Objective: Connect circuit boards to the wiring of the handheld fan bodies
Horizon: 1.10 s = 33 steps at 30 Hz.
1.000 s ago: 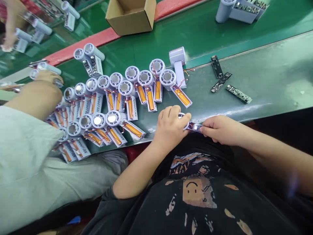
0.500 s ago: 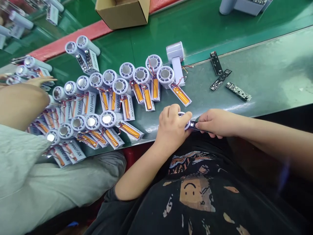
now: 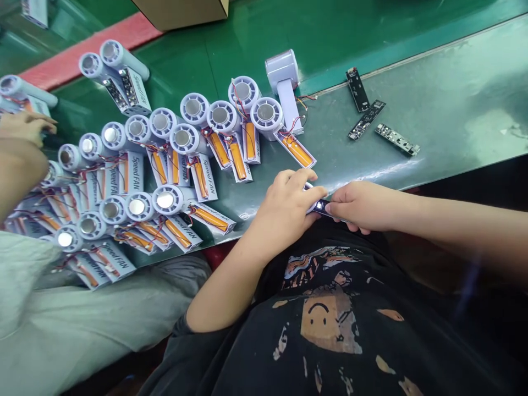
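Note:
My left hand (image 3: 289, 204) is wrapped round the head of a handheld fan (image 3: 308, 192), and most of the fan is hidden behind the fingers. My right hand (image 3: 358, 204) grips a dark circuit board (image 3: 321, 205) at the fan's handle, thumb on top. Whether the board sits fully in the handle cannot be seen. Just beyond my hands, an open fan with an orange battery (image 3: 300, 152) lies on the bench. Three loose boards, one of them a black circuit board (image 3: 357, 90), lie farther right.
Several lilac fans with orange batteries and loose wires (image 3: 200, 175) crowd the green bench (image 3: 264, 192) on the left. A co-worker's hand (image 3: 25, 129) is at the far left. A cardboard box (image 3: 185, 12) stands at the back, near a red strip (image 3: 91, 47).
The camera view has shifted, so the bench things appear farther left and higher. My hands keep hold of the fan and board. The co-worker's hand shows farther left.

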{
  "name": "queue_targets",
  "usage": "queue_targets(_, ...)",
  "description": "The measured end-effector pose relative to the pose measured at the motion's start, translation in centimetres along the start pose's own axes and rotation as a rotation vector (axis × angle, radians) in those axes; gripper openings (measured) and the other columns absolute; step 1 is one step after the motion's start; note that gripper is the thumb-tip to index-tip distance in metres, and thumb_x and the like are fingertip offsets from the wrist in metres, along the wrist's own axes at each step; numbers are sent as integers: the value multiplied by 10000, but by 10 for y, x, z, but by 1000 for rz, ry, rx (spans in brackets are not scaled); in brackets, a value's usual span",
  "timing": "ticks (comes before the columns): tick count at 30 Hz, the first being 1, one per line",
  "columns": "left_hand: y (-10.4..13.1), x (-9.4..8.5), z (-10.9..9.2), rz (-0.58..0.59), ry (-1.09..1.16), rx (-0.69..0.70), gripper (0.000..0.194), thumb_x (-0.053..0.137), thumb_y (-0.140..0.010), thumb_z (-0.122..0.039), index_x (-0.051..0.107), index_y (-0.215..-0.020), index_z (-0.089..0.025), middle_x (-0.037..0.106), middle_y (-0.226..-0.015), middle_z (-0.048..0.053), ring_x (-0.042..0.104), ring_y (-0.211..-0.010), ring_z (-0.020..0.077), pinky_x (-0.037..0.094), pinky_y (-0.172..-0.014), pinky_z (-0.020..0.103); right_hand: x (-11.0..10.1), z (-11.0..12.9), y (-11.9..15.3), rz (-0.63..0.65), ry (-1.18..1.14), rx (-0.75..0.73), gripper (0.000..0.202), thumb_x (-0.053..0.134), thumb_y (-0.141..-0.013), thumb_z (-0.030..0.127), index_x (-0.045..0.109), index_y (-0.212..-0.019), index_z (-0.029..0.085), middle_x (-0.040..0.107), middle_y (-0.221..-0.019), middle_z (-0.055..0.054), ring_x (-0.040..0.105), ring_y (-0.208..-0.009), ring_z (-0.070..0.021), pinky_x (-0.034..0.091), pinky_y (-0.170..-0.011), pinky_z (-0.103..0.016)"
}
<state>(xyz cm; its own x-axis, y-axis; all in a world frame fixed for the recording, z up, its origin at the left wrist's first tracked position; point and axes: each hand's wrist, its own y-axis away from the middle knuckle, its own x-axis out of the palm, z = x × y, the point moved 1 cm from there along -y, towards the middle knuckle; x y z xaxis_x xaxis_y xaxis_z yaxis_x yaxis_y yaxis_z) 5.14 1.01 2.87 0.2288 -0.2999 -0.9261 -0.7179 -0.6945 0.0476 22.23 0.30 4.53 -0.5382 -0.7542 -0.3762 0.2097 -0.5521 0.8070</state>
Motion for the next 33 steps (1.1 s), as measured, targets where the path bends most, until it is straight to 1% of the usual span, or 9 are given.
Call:
queue_targets(7, 0, -2, -2, 49, -27, -95, 295, 714, -842, -240, 653, -1131, -224, 583, -1197, 79, 503, -1032, 278, 456, -938, 467, -5, 5, -2, 5, 1, 5, 255, 469, -909, 313, 594, -718, 197, 563, -489, 45, 484, -351, -90, 373, -423, -240)
queue_targets(12, 1, 1, -1, -47, 88, -52, 300, 733, -832, -265, 682, -1127, -246, 561, -1305, 76, 464, -1223, 305, 396, -1045, 499, -13, 8, -6, 43, 146, -14, 270, 452, -905, 317, 632, -747, 194, 598, -519, 17, 528, -395, -116, 397, -485, -260)
queue_targets(14, 0, 4, 1, -95, 123, -34, 207, 714, -853, -276, 706, -1057, -244, 602, -1256, 60, 477, -1228, 288, 387, -1057, 490, -15, 4, 1, -93, 342, -112, 268, 477, -899, 360, 666, -805, 194, 643, -607, -20, 588, -499, -160, 397, -527, -284)
queue_targets(17, -1, 7, 3, -136, 139, -20, 158, 704, -864, -292, 714, -1010, -231, 654, -1130, 50, 541, -1122, 262, 427, -1000, 461, -11, -11, 20, -515, 623, -345, 338, 545, -887, 442, 669, -1059, 180, 695, -854, -88, 641, -726, -239, 416, -625, -329)
queue_targets(19, -1, 8, 3, -137, 147, -6, 173, 714, -857, -306, 714, -1011, -226, 658, -1104, 50, 561, -1070, 250, 441, -971, 448, -1, -28, 29, -691, 645, -519, 351, 533, -921, 403, 636, -1180, 190, 694, -999, -99, 637, -851, -245, 433, -727, -351)
queue_targets(21, -2, 8, 3, -128, 148, -17, 195, 730, -844, -311, 714, -1019, -225, 658, -1093, 48, 566, -1043, 243, 445, -958, 441, 13, -45, 31, -803, 595, -621, 284, 514, -952, 340, 662, -1151, 201, 694, -1036, -91, 619, -910, -235, 429, -806, -370)
queue_targets(24, -1, 5, 1, -103, 122, -44, 229, 749, -827, -296, 708, -1040, -223, 650, -1097, 50, 557, -1036, 249, 445, -950, 437, 35, -64, 22, -877, 457, -640, 246, 546, -946, 310, 707, -1092, 197, 698, -1001, -94, 596, -897, -230, 430, -815, -388)
queue_targets(27, -1, 2, 1, -52, 101, -37, 248, 744, -829, -254, 689, -1069, -223, 633, -1123, 56, 544, -1052, 256, 439, -956, 443, 46, -71, 12, -911, 319, -650, 229, 566, -936, 273, 725, -1088, 211, 689, -948, -87, 577, -855, -218, 445, -788, -388)
queue_targets(33, -3, 0, 1, -24, 131, -51, 293, 747, -826, -286, 670, -1098, -209, 621, -1131, 59, 538, -1065, 253, 420, -972, 433, 34, -68, 1, -863, 166, -696, 195, 607, -912, 249, 739, -1052, 218, 647, -898, -69, 584, -853, -207, 475, -788, -383)
